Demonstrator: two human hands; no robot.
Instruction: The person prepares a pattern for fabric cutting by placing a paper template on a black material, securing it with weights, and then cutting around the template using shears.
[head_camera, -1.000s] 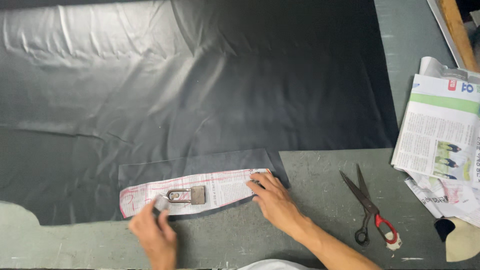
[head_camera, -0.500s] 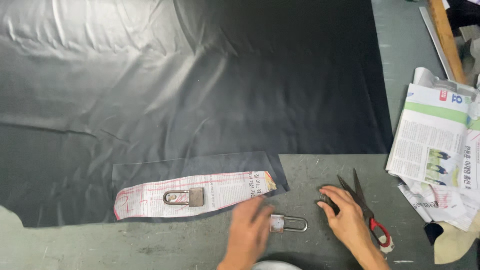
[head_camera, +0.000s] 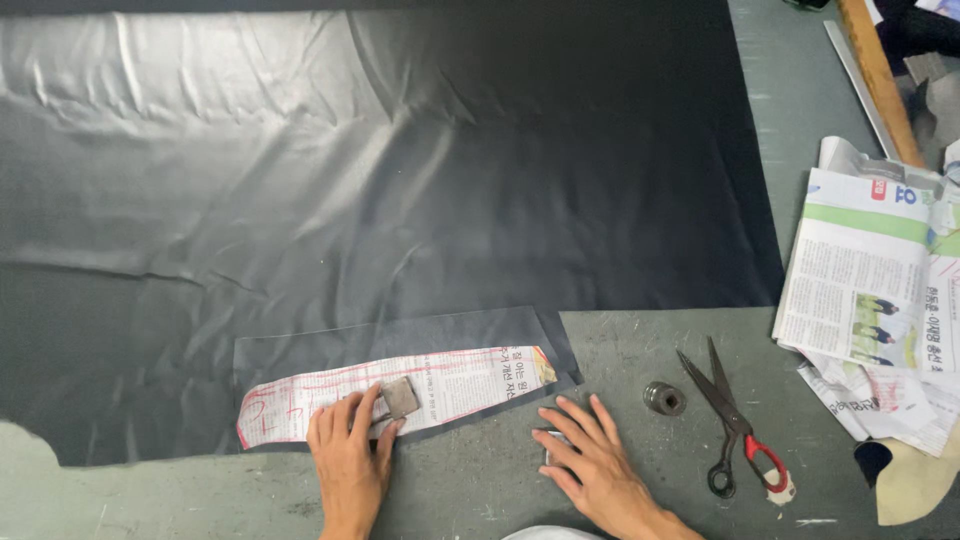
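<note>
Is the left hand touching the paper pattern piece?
Touching. The head view shows the left hand flat on the paper pattern piece, its fingers lying over the paper's lower edge beside the padlock.

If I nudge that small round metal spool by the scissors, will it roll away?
Probably not as it sits: the small round metal spool appears to stand on its flat end on the grey table. Tipped sideways, it would likely roll. Being metal, it probably feels heavy for its size.

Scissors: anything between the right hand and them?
One thing: a small round metal weight sits on the table between the right hand and the scissors, slightly above the straight line. Otherwise bare tabletop.
</note>
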